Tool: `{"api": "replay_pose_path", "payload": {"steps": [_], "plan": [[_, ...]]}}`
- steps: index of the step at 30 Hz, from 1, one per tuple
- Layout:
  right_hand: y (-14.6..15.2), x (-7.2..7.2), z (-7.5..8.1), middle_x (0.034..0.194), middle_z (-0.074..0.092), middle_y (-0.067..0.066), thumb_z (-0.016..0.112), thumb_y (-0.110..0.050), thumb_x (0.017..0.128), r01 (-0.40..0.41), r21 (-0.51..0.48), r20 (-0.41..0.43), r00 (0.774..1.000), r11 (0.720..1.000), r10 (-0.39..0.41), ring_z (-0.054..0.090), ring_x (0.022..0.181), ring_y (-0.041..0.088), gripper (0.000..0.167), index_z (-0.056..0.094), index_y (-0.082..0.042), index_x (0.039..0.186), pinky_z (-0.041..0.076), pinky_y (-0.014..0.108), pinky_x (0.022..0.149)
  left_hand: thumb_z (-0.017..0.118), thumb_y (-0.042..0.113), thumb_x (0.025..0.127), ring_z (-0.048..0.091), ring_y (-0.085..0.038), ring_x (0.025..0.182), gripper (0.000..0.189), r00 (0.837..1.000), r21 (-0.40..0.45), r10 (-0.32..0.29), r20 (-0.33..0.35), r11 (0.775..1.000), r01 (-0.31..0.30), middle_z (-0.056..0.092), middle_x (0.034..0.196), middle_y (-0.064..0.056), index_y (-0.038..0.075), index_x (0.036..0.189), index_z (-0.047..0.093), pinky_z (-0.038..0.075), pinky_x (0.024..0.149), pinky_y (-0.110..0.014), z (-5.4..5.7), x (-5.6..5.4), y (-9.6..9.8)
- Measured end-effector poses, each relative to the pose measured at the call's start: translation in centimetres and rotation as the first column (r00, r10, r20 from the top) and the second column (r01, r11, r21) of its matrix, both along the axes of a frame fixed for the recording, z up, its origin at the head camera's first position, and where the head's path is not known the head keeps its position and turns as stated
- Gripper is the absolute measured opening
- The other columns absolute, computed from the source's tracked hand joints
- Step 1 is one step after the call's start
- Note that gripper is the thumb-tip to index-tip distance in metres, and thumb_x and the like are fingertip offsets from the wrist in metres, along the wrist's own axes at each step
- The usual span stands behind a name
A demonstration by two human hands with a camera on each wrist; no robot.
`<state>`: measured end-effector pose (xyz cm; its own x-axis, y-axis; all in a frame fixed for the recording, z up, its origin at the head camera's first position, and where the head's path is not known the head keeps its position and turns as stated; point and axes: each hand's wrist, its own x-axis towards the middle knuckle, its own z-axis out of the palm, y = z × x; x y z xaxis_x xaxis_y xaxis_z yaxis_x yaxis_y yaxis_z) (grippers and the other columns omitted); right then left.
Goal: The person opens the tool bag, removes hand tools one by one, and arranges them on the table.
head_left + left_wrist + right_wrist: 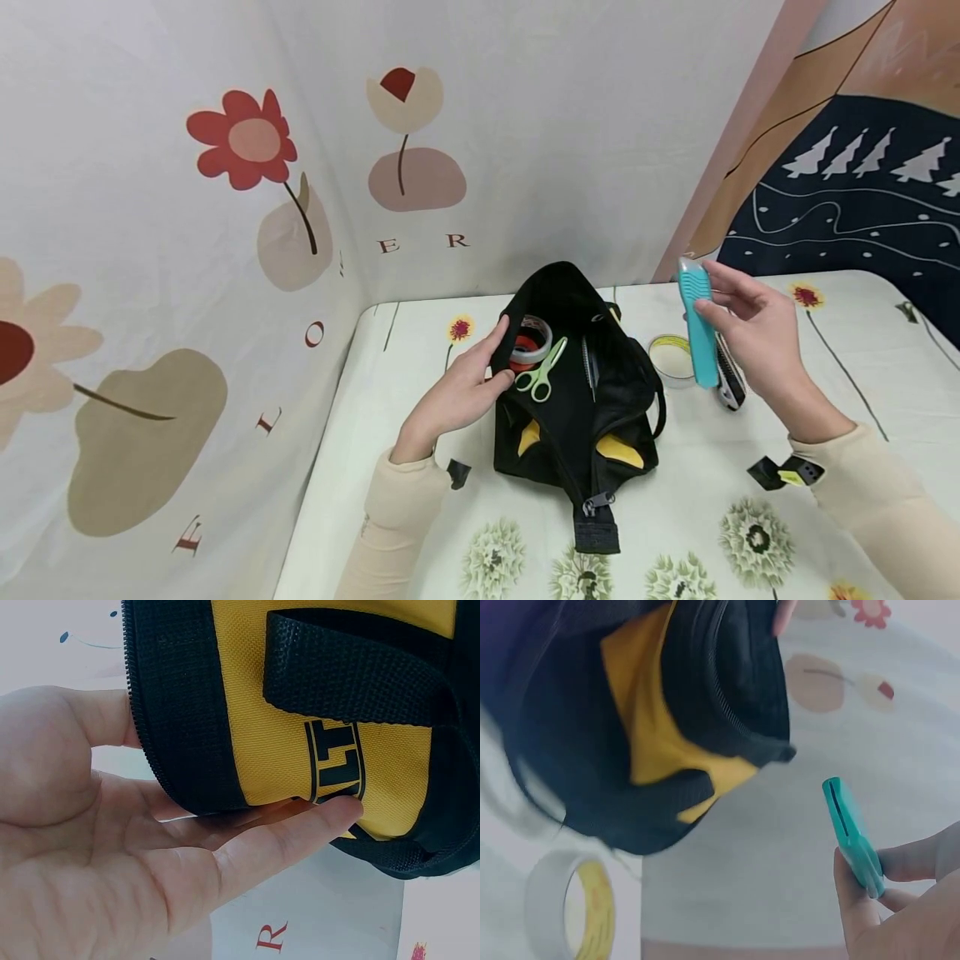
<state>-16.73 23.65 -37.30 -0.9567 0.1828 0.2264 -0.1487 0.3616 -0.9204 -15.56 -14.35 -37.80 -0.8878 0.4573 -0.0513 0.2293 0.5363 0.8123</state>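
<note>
A black and yellow zippered tool bag (558,442) stands gaping on the table. My left hand (465,387) pinches its left rim, with fingers along the yellow outside in the left wrist view. Inside lie green-handled scissors (542,375), a grey tape roll (542,348) and something red beside it. To the right of the bag, my right hand (761,333) holds up a slim turquoise plastic tool (699,333) between thumb and fingers. It has a ribbed end and, in the right wrist view, a dark slit along its narrow edge; its exact kind is unclear.
A clear tape roll with a yellow inner ring (670,358) lies right of the bag. Beside it a black-and-white tool (730,379) is partly hidden by the turquoise one. Printed cloth walls (525,167) rise behind and left of the flowered tablecloth (420,333).
</note>
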Motion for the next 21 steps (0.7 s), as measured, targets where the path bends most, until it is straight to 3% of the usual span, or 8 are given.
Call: {"api": "replay_pose_path", "payload": {"steps": [16,21], "plan": [[5.0,-1.0,-2.6,0.116,0.054,-0.030,0.066,-0.011,0.111,0.127,0.069,0.143,0.980,0.990,-0.135,0.056,0.106,-0.010,0.056,0.053,-0.012,0.166,0.050,0.003,0.086,0.056,0.011,0.112,0.015,-0.027,0.171,0.080,1.000,0.005,-0.003,0.009,1.000,0.003,0.015,0.185,-0.008,0.011,0.179,0.013,0.024,0.135,-0.054,0.1,-0.1,0.2],[6.1,-1.3,-3.4,0.125,0.056,-0.021,0.062,-0.017,0.114,0.159,0.142,0.207,0.961,0.977,-0.186,0.056,0.113,-0.003,0.057,0.048,-0.014,0.170,0.052,0.023,0.112,0.057,0.011,0.112,0.015,-0.028,0.171,0.080,1.000,0.004,0.000,0.010,1.000,0.000,0.015,0.185,-0.008,0.011,0.179,0.013,0.025,0.135,-0.055,0.0,-0.1,0.2]]}}
